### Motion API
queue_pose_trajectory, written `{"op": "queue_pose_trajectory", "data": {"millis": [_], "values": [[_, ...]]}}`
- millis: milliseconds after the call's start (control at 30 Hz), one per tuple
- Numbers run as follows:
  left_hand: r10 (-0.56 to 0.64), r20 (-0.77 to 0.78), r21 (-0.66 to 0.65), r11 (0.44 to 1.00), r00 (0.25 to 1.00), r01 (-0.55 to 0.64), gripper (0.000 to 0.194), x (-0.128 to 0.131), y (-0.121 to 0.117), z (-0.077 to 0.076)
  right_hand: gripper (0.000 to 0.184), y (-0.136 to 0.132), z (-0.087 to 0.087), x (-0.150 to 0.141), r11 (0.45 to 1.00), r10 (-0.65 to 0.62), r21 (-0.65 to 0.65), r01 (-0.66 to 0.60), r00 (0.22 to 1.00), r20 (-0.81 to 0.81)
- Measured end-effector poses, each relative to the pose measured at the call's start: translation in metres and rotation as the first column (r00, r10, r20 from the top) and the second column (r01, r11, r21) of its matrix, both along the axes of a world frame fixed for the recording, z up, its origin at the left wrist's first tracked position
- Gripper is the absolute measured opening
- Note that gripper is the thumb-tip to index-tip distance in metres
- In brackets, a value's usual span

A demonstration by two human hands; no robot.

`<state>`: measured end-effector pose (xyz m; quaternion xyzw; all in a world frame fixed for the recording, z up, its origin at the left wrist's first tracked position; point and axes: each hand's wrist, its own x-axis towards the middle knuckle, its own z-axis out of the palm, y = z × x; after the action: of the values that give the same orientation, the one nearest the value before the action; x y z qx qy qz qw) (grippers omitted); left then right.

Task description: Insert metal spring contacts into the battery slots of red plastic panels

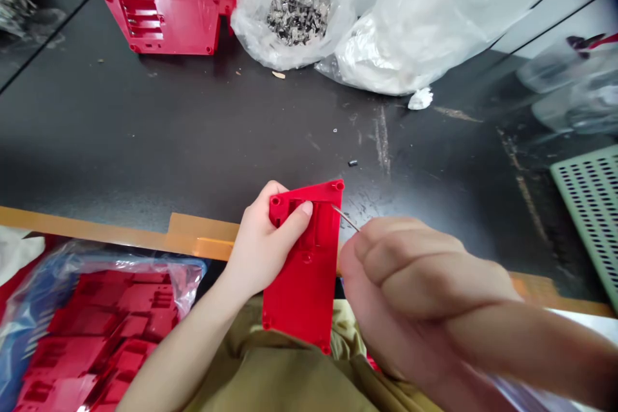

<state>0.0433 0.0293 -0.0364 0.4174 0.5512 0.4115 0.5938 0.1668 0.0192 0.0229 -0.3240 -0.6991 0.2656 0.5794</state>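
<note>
My left hand [264,246] is closed around the upper left side of a red plastic panel [304,296], its thumb pressed over the recessed slots near the top. The panel is tilted at the table's near edge, its lower part over my lap. In my right hand [425,267] a thin metal rod-like tool [345,216] is gripped in a fist. The tool's tip touches or nearly touches the panel near its upper right corner; its handle is hidden by my fingers.
More red panels [188,22] are stacked at the back left. A bag of small metal clips [299,16] and a bag of white material [386,45] stand behind. A lined blue crate [200,262] of red parts is at lower left, a green perforated basket [591,199] at right. A small black piece [353,163] lies mid-table.
</note>
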Motion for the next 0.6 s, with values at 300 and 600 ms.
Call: {"op": "queue_pose_trajectory", "data": {"millis": [300,600], "values": [[-0.011,-0.015,0.009,1.000,1.000,0.012,0.030,0.001,0.000,-0.001,0.057,0.006,-0.017,-0.004,0.996,-0.085,0.018,0.086,0.995,-0.055],[-0.023,-0.016,-0.003,1.000,1.000,0.023,0.028,0.001,0.000,0.001,0.054,0.006,-0.033,0.003,0.999,-0.029,0.021,0.031,0.997,-0.076]]}}
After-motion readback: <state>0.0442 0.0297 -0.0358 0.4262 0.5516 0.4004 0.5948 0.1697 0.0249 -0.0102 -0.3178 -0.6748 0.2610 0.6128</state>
